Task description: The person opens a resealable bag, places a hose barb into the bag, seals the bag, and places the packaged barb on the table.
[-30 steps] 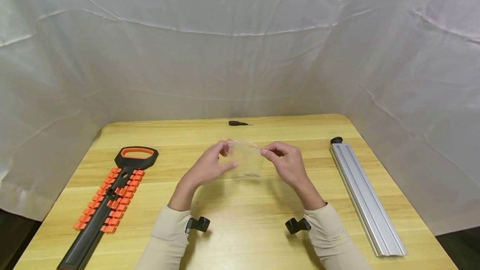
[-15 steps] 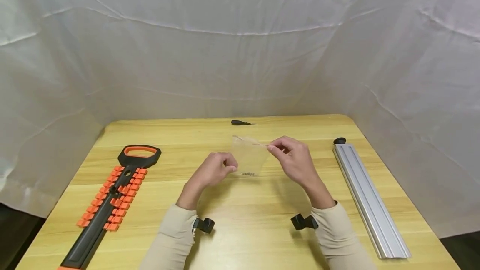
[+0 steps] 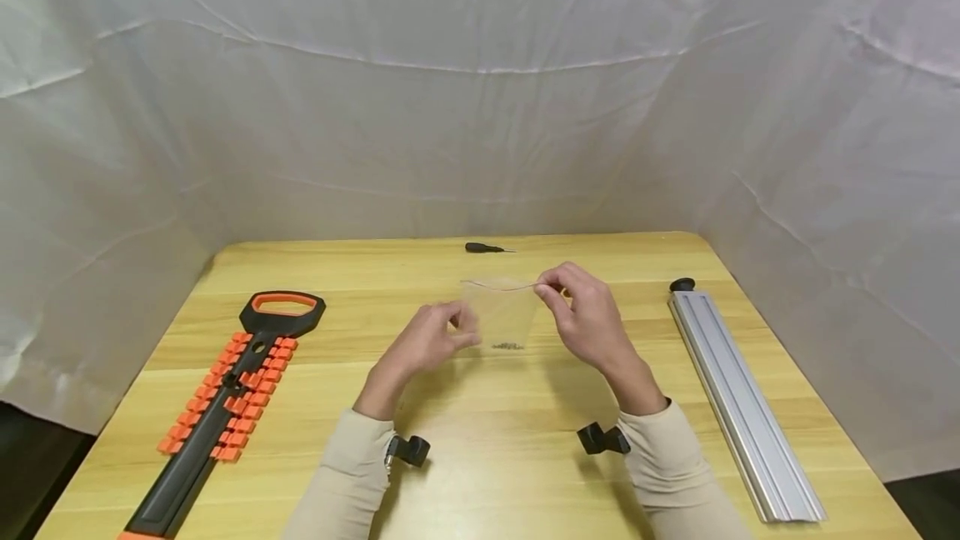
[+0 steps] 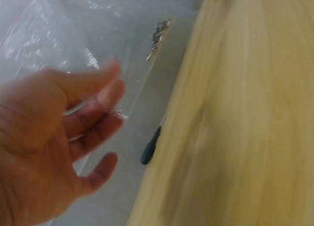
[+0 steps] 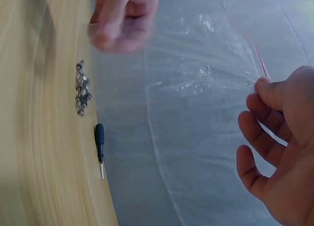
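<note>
A clear zip-lock bag (image 3: 501, 315) hangs upright above the table, with several small metal screws (image 5: 82, 91) gathered along its bottom. My right hand (image 3: 588, 315) pinches the bag's right top corner, at the red seal line, between thumb and index finger. My left hand (image 3: 435, 336) is at the bag's lower left edge, its thumb and fingers bent and blurred. In the left wrist view, the fingers (image 4: 110, 93) overlap the film near the bag's corner. Whether they grip it cannot be made out.
A black screwdriver (image 3: 483, 247) lies near the table's back edge. To the left is a black holder with a handle and orange clips (image 3: 258, 357). A silver grooved metal bar (image 3: 742, 402) with a black knob lies right. Pale fabric (image 3: 480, 107) encloses the table (image 3: 487, 457).
The left hand has moved from the bag's upper left down to its lower left edge. The right hand keeps its pinch and has risen slightly. The screws show more clearly.
</note>
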`<action>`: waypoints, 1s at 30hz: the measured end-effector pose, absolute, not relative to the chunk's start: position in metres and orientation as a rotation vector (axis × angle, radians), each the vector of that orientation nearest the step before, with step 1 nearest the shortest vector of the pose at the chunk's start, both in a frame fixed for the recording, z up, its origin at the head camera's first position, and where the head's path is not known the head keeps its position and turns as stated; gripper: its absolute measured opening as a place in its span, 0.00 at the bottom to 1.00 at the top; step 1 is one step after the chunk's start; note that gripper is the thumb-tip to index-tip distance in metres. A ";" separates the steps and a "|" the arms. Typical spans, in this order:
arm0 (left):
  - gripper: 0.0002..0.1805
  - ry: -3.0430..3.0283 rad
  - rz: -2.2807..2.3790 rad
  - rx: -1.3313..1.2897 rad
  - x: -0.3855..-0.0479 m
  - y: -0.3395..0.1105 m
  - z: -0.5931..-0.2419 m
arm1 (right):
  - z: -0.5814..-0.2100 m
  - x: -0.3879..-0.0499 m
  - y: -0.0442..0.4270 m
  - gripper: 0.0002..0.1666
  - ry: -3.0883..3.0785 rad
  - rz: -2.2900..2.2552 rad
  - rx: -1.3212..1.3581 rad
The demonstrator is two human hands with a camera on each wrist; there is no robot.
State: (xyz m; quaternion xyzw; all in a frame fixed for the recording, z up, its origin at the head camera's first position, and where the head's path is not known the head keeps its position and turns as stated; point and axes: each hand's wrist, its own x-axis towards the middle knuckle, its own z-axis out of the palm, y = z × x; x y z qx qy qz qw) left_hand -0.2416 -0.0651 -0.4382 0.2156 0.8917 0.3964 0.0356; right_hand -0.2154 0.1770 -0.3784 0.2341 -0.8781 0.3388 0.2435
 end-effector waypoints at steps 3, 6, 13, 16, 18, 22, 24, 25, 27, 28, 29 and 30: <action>0.15 2.704 1.458 0.657 -0.239 -0.068 -0.428 | -0.379 -0.217 0.178 0.03 -2.404 0.953 0.619; 0.14 2.719 1.691 0.714 -0.235 -0.069 -0.414 | -0.380 -0.219 0.178 0.03 -2.426 0.972 0.612; 0.06 2.929 1.686 0.906 -0.228 -0.064 -0.400 | -0.385 -0.220 0.178 0.05 -2.464 1.039 0.616; 0.06 3.015 1.601 0.928 -0.228 -0.062 -0.399 | -0.387 -0.220 0.178 0.05 -2.466 1.072 0.610; 0.06 3.070 1.535 0.938 -0.228 -0.062 -0.398 | -0.389 -0.220 0.177 0.05 -2.471 1.091 0.604; 0.05 3.126 1.487 0.948 -0.228 -0.062 -0.398 | -0.391 -0.221 0.175 0.07 -2.470 1.119 0.606; 0.05 3.117 1.498 0.959 -0.227 -0.061 -0.398 | -0.392 -0.220 0.175 0.07 -2.459 1.123 0.617; 0.05 3.114 1.498 0.964 -0.227 -0.061 -0.399 | -0.392 -0.220 0.174 0.07 -2.453 1.124 0.622; 0.05 3.105 1.492 0.974 -0.228 -0.060 -0.400 | -0.393 -0.220 0.173 0.06 -2.444 1.127 0.630; 0.05 3.102 1.485 0.983 -0.227 -0.060 -0.401 | -0.393 -0.220 0.173 0.05 -2.443 1.126 0.634; 0.05 3.097 1.481 0.992 -0.228 -0.059 -0.402 | -0.394 -0.220 0.173 0.05 -2.441 1.125 0.639; 0.05 3.089 1.485 0.997 -0.228 -0.059 -0.402 | -0.395 -0.220 0.172 0.05 -2.439 1.126 0.644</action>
